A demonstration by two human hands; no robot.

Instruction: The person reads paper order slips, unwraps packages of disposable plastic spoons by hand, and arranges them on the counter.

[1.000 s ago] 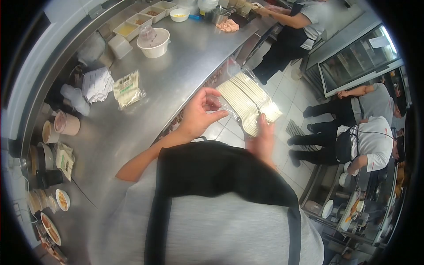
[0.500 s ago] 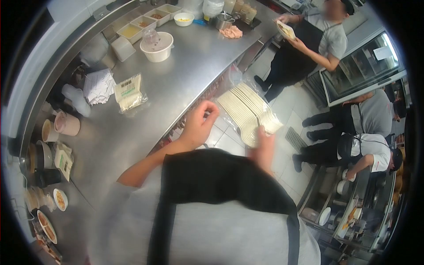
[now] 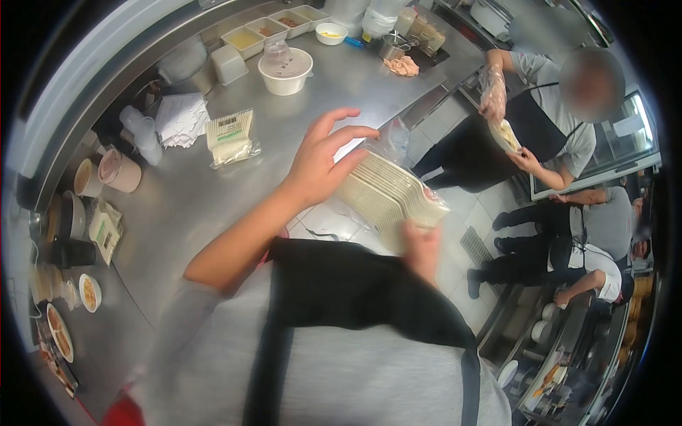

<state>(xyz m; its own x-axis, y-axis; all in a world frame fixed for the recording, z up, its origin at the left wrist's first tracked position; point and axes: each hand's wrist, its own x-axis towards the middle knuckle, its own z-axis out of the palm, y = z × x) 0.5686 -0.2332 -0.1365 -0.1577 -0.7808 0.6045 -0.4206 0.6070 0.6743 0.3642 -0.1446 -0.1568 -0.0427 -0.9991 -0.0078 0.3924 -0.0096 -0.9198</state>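
Note:
I hold a clear plastic bag of cream-coloured plastic spoons [image 3: 392,195] in front of my chest, past the counter's edge. My right hand [image 3: 422,250] grips the bag's near end from below. My left hand [image 3: 321,162] pinches the bag's far, open end, with the other fingers spread. A second, smaller pack of white cutlery [image 3: 231,138] lies on the steel counter [image 3: 213,206] to the left.
On the counter stand a white bowl [image 3: 285,71], several steel inset pans [image 3: 270,30], a stack of papers [image 3: 181,117], cups [image 3: 117,170] and an orange cloth [image 3: 403,66]. A person in a grey shirt and black apron [image 3: 540,121] holds a dish close on the right. Two more people stand behind.
My left hand rose and shifted onto the bag's open end, fingers spread. The bag tilted flatter. The person at the right turned toward me and came closer, holding a dish.

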